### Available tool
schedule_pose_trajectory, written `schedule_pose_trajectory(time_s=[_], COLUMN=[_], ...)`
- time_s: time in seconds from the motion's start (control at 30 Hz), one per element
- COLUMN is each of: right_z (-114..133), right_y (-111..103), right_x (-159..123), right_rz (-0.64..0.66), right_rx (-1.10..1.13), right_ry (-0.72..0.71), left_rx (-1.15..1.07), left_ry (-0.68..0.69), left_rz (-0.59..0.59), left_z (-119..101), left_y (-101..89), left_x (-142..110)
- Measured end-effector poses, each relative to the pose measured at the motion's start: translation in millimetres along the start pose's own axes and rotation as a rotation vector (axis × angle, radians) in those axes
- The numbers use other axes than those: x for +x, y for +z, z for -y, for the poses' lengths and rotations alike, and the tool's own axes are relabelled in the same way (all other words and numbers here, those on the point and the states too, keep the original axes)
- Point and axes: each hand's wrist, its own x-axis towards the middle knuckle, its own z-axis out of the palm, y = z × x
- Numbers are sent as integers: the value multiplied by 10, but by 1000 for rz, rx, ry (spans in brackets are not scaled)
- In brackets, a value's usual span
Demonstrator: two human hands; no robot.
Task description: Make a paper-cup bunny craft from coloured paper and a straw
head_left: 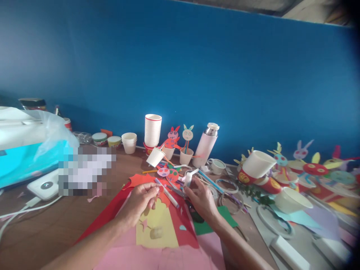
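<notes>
My left hand (144, 199) is closed, with thumb and forefinger pinching a small orange-red paper piece (161, 189). To its right, my right hand (203, 199) has curled fingers at a small white plastic object with a narrow tip (189, 178); its exact kind is unclear. Scissors (176, 188) lie by the right fingertips, their dark handles partly under that hand. A white marker (168, 194) rests slanted between both hands. Beneath are red paper (184, 228), yellow paper (165, 234) with small scraps, and pink paper (157, 258).
Behind the hands stand paper cups (153, 131), paper rabbit figures (188, 135) and a tilted white thermos (206, 144). More cups (257, 167) and paper figures crowd the right. A power bank (45, 185) with a cable and a blue package (33, 157) occupy the left.
</notes>
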Motion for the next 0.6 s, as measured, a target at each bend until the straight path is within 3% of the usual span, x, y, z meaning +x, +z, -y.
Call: schedule_pose_trajectory(time_s=[0.13,0.33,0.6], right_z=[-63,-40,-74], right_y=[22,14,51], right_x=[23,55,11], right_rz=[-47,-38,54], right_rx=[-123,-113,-75], right_ry=[-32,-43,17], left_rx=[-4,-73,-88], left_ry=[6,2,-12], left_rz=[9,7,9], left_z=[60,59,64], left_y=[-17,-12,-18], left_x=[20,33,33])
